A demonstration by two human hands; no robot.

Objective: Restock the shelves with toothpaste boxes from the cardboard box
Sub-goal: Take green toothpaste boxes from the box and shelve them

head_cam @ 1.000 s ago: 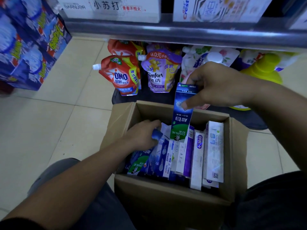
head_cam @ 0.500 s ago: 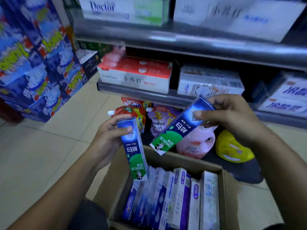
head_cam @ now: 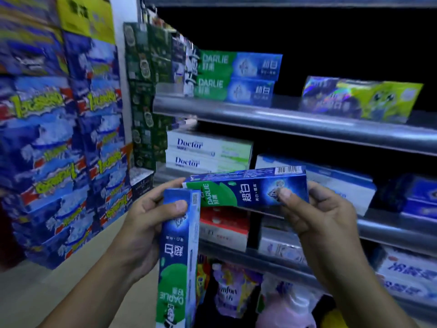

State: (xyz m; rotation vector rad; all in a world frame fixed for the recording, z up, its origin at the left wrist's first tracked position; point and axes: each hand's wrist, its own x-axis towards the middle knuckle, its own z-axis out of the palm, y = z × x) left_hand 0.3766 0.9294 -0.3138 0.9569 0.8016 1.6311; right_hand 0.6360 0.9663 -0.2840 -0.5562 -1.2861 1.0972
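Observation:
My left hand (head_cam: 146,223) grips a blue and green Darlie toothpaste box (head_cam: 177,261) that hangs upright, its green end down. My right hand (head_cam: 316,216) pinches a second Darlie box (head_cam: 243,190) held level in front of the shelves, its left end touching the top of the first box. Two matching Darlie boxes (head_cam: 236,75) lie stacked on the upper shelf (head_cam: 283,124), above and slightly left of my hands. The cardboard box is out of view.
Stacked blue detergent cartons (head_cam: 59,150) fill the left side. White Doctor boxes (head_cam: 208,152) sit on the middle shelf, a yellow-green pack (head_cam: 359,98) on the upper shelf at right. Refill pouches (head_cam: 231,290) stand on the floor below. Dark free room lies right of the Darlie stack.
The view swung up from the cardboard box to the shelves. Both hands lifted a Darlie box each out of the carton and brought them together at shelf height.

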